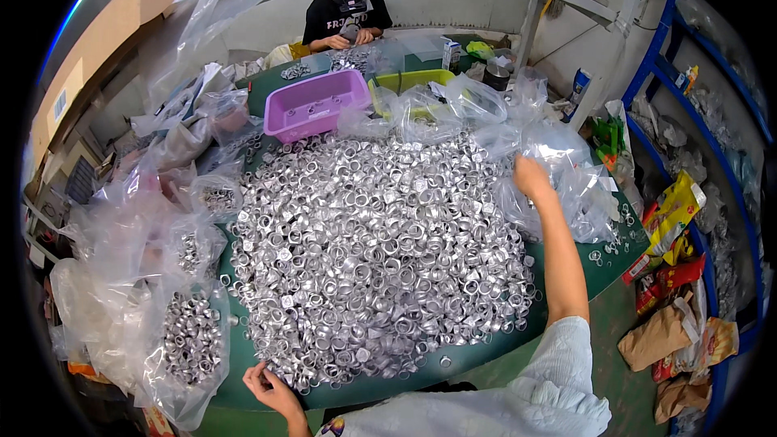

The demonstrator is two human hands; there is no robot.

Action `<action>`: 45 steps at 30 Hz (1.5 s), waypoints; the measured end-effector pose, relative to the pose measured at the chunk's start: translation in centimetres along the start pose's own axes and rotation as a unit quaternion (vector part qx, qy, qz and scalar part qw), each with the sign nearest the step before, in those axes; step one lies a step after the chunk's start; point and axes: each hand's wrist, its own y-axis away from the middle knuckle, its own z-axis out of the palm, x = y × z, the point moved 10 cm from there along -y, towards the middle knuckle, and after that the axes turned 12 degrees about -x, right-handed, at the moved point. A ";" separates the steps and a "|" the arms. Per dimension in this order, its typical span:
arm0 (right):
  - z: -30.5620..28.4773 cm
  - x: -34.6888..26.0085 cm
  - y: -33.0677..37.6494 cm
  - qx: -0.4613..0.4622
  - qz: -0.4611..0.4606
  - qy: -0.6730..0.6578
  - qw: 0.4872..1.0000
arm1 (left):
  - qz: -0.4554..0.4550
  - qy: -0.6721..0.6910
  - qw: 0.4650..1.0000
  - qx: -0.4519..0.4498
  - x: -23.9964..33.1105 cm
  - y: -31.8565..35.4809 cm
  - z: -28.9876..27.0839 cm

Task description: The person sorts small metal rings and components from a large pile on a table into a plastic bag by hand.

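A broad heap of silver metal rings (380, 251) covers the middle of the green table. At its near left edge my left hand (273, 390) rests by the tabletop, fingers loosely bent and slightly apart, with nothing visible in them. My right arm reaches across the right side of the heap. There my right hand (532, 177) is closed at a clear plastic bag (558, 150), seeming to grip its film; the fingertips are partly hidden. On the left, another clear bag (193, 340) holds many more rings.
Behind the heap stand a purple basin (316, 105) with a few rings and a yellow-green basin (413, 78). Across the table a person (348, 16) works with both hands. A blue shelf rack (672, 73) and paper bags (660, 336) stand on the right.
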 end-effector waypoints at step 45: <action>-6.8 -10.5 4.1 0.267 -0.268 0.149 0.913 | -0.053 0.006 0.998 -0.028 -0.5 -0.3 0.5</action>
